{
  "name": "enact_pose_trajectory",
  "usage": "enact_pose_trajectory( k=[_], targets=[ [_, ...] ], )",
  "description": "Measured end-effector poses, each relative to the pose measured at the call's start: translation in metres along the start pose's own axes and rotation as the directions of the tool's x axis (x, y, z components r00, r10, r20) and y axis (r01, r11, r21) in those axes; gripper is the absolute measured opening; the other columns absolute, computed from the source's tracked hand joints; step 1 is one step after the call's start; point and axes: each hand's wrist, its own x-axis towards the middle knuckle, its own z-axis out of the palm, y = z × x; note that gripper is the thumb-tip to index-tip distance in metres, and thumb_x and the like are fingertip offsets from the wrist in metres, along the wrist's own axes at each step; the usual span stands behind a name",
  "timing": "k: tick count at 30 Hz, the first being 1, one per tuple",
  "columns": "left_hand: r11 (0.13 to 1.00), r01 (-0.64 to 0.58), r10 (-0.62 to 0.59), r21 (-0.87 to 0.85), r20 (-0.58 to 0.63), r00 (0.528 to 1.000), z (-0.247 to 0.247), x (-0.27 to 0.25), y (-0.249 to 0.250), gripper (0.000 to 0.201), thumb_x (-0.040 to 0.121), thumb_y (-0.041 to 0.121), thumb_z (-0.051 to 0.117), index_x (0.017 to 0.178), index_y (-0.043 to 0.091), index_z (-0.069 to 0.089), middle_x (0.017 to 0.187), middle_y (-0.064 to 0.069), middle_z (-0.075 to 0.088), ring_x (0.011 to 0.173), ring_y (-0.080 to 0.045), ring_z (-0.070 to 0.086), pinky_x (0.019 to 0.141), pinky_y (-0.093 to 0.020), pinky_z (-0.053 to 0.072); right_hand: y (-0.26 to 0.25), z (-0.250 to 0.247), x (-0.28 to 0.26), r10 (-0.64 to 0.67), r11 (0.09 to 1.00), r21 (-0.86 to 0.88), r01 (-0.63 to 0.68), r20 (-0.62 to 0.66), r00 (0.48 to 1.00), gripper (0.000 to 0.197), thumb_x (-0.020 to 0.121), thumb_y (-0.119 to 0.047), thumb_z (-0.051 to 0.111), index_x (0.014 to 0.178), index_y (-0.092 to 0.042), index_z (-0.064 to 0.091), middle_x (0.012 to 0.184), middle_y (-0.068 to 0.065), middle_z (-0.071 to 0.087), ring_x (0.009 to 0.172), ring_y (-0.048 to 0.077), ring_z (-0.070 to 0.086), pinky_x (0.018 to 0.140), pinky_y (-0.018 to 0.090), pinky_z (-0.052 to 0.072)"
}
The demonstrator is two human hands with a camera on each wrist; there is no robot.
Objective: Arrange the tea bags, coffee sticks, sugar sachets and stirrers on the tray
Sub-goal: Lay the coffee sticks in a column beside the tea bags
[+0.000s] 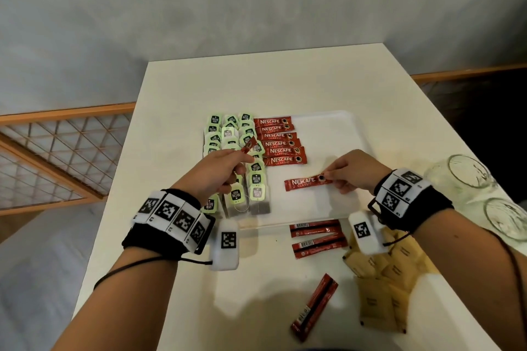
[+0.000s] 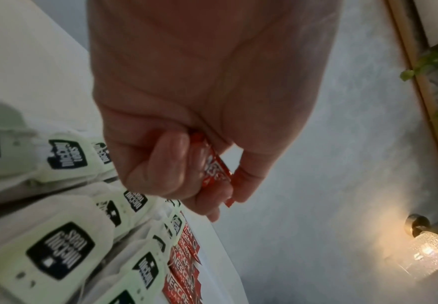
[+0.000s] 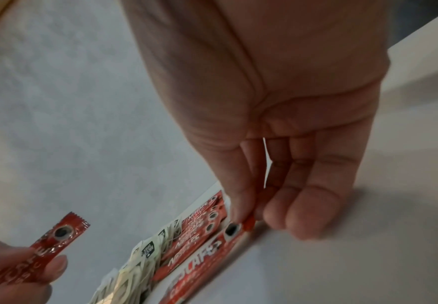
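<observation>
Fingers (image 3: 241,197) of right hand (image 1: 353,171) pinching end of one coffee stick (image 1: 306,182), flat on white tray (image 1: 336,128) just below row of sticks (image 1: 281,141). Left hand (image 1: 216,171) curled round second stick (image 1: 247,147), raised above tea bags (image 1: 232,151) filling tray's left side. Loose sticks (image 1: 316,238) and sugar sachets (image 1: 382,279) on table (image 1: 256,80), nearer than tray. Glassware (image 1: 467,174) at right edge.
</observation>
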Motion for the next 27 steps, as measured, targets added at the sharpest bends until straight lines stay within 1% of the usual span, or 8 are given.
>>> enact_pose_trajectory(
  k=[4,7,12,17,19,23,25,27],
  targets=[
    [1.000,0.007,-0.007,0.018,-0.002,1.000,0.005,0.001,0.000,0.033,0.093,0.024,0.057,0.118,0.003,0.061,0.067,0.005,0.049,0.045,-0.007,0.030,0.041,-0.019,0.023,-0.013,0.010,0.010,0.000,1.000,0.028,0.001,-0.057,0.998,0.012,0.083,-0.007,0.073,0.091,-0.004,0.065,0.070,0.010,0.064,0.056,0.016,0.058,0.052,0.023,0.054],
    [1.000,0.006,-0.006,0.028,0.008,1.000,0.006,0.002,-0.001,0.035,0.093,0.025,0.057,0.119,0.002,0.061,0.069,0.004,0.049,0.045,-0.007,0.030,0.041,-0.019,0.024,-0.022,0.019,0.016,0.009,0.999,0.048,-0.005,-0.074,0.997,0.020,0.080,-0.008,0.077,0.088,-0.006,0.059,0.073,0.013,0.066,0.060,0.020,0.060,0.058,0.029,0.056],
    [0.999,0.007,-0.008,0.037,0.024,1.000,0.003,0.002,-0.006,0.029,0.093,0.027,0.057,0.113,0.008,0.065,0.071,0.003,0.048,0.047,-0.008,0.029,0.042,-0.019,0.026,-0.030,0.029,0.020,-0.003,0.999,0.046,0.008,-0.111,0.994,0.023,0.077,-0.008,0.079,0.078,-0.010,0.056,0.073,0.011,0.066,0.061,0.020,0.061,0.064,0.034,0.058],
    [0.999,0.008,-0.009,0.037,0.023,1.000,-0.001,0.004,-0.010,0.027,0.092,0.027,0.056,0.110,0.010,0.066,0.070,0.004,0.049,0.047,-0.008,0.029,0.043,-0.020,0.025,-0.033,0.029,0.022,-0.014,0.999,0.042,0.020,-0.133,0.991,0.023,0.077,-0.008,0.079,0.076,-0.010,0.056,0.073,0.011,0.067,0.063,0.022,0.062,0.073,0.040,0.060],
    [0.999,0.024,-0.025,0.022,0.031,0.999,-0.001,0.006,-0.010,0.029,0.093,0.028,0.051,0.107,0.010,0.068,0.069,0.004,0.050,0.047,-0.009,0.029,0.043,-0.021,0.026,-0.033,0.029,0.022,-0.018,0.999,0.042,0.024,-0.135,0.991,0.023,0.077,-0.008,0.079,0.077,-0.010,0.056,0.075,0.012,0.068,0.066,0.023,0.064,0.075,0.041,0.060],
    [0.992,0.081,-0.072,-0.091,0.097,0.993,0.000,0.009,-0.010,0.045,0.094,0.025,0.028,0.100,0.006,0.068,0.064,0.001,0.052,0.048,-0.010,0.029,0.040,-0.020,0.026,-0.032,0.030,0.022,-0.013,0.998,0.056,0.021,-0.143,0.990,0.023,0.077,-0.009,0.080,0.078,-0.009,0.057,0.079,0.013,0.069,0.071,0.026,0.067,0.076,0.042,0.060],
    [0.991,0.084,-0.072,-0.103,0.114,0.991,0.001,0.009,-0.010,0.046,0.094,0.022,0.026,0.098,0.005,0.068,0.063,0.001,0.051,0.048,-0.010,0.028,0.040,-0.020,0.025,-0.032,0.030,0.022,-0.007,0.998,0.067,0.016,-0.137,0.991,0.023,0.077,-0.009,0.079,0.077,-0.009,0.057,0.078,0.014,0.069,0.070,0.026,0.066,0.076,0.044,0.060],
    [0.994,0.068,-0.058,-0.082,0.114,0.992,0.002,0.007,-0.010,0.039,0.097,0.020,0.032,0.094,0.006,0.068,0.063,0.001,0.051,0.047,-0.009,0.030,0.041,-0.021,0.026,-0.031,0.028,0.021,-0.003,0.998,0.064,0.011,-0.112,0.994,0.022,0.078,-0.012,0.079,0.075,-0.008,0.058,0.078,0.016,0.069,0.068,0.025,0.065,0.075,0.042,0.060]
  ],
)
